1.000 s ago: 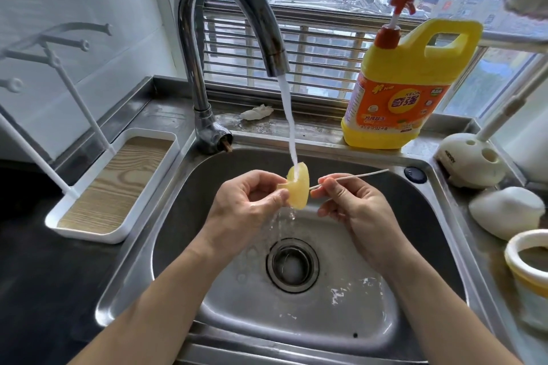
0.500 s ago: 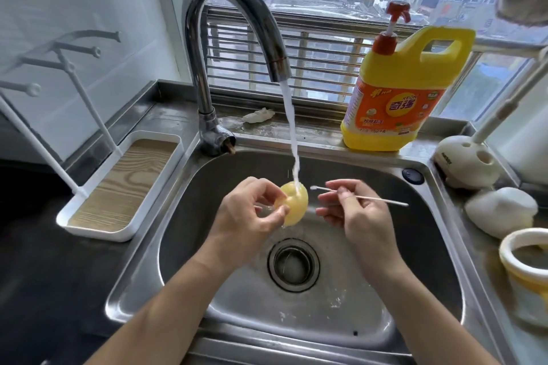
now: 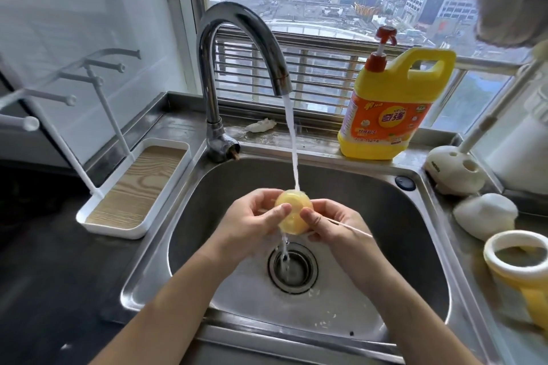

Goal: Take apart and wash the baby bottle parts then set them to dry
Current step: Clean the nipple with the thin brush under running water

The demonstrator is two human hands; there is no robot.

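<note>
A small round yellow bottle part [image 3: 293,215] is under the running water over the steel sink [image 3: 385,231]. My left hand [image 3: 255,222] grips it from the left, thumb on its face. My right hand [image 3: 329,225] pinches its right side and also holds a thin white stick [image 3: 355,229] that points out to the right. The tap [image 3: 237,47] streams water onto the part's top, and it runs off into the drain [image 3: 292,270]. A yellow bottle [image 3: 522,270] with a white rim lies on the counter at the right edge.
A white drying rack with a wood-pattern tray [image 3: 136,192] stands left of the sink. A yellow detergent jug [image 3: 388,109] stands on the back ledge. A white brush holder [image 3: 453,170] and a white dome-shaped piece [image 3: 486,215] sit on the right counter.
My right hand moved left with the stick and now pinches the yellow part together with the left hand. The part has turned its round face toward me. The camera tilted upward.
</note>
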